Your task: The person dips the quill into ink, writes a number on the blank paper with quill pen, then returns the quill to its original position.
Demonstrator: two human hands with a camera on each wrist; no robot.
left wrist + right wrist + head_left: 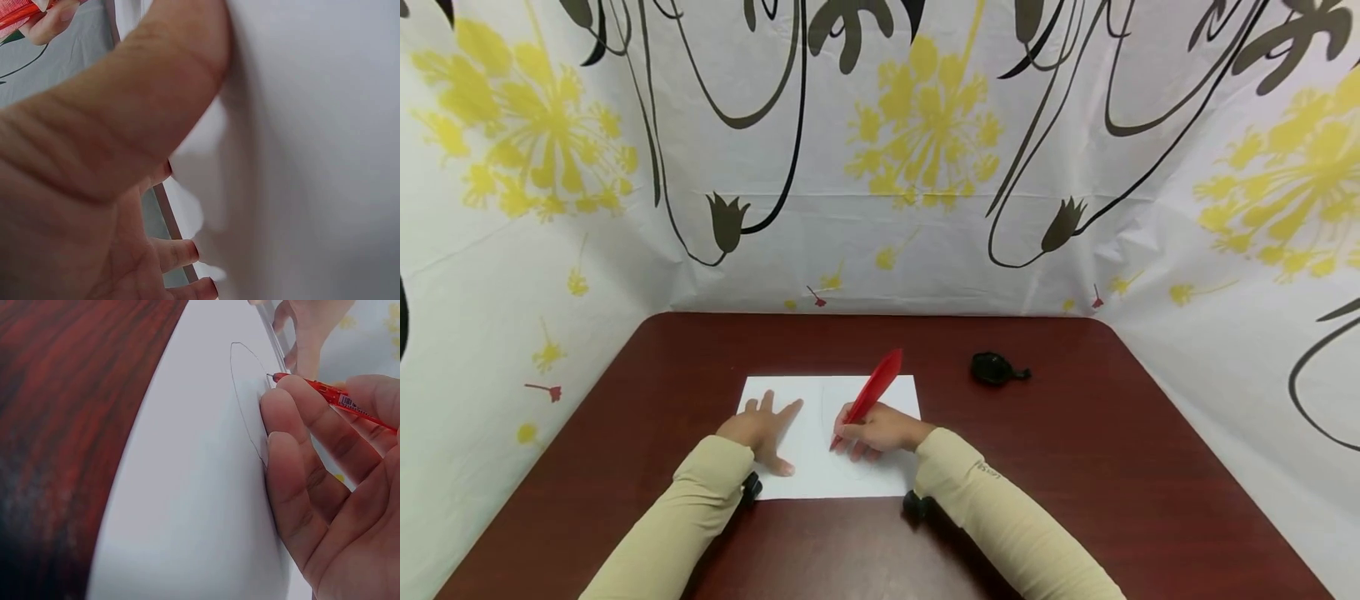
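A white sheet of paper point(808, 487) lies on the table in the head view. My left hand point(762, 429) rests on its left part, fingers spread. On the right part, my right hand point(883, 429) pinches a red feather pen point(878, 383), its feather pointing up and to the right. In the right wrist view the nib of the pen point(334, 395) meets the paper at a thin, curved, dark outline point(234, 387). A bit of the red feather point(15, 19) shows at the top left of the left wrist view, beside fingertips of the right hand.
A small black object with a short stem point(991, 368) lies on the dark red-brown table point(1045, 450), beyond the paper to the right. White cloth with yellow and grey plant prints point(865, 242) surrounds the table's back and sides.
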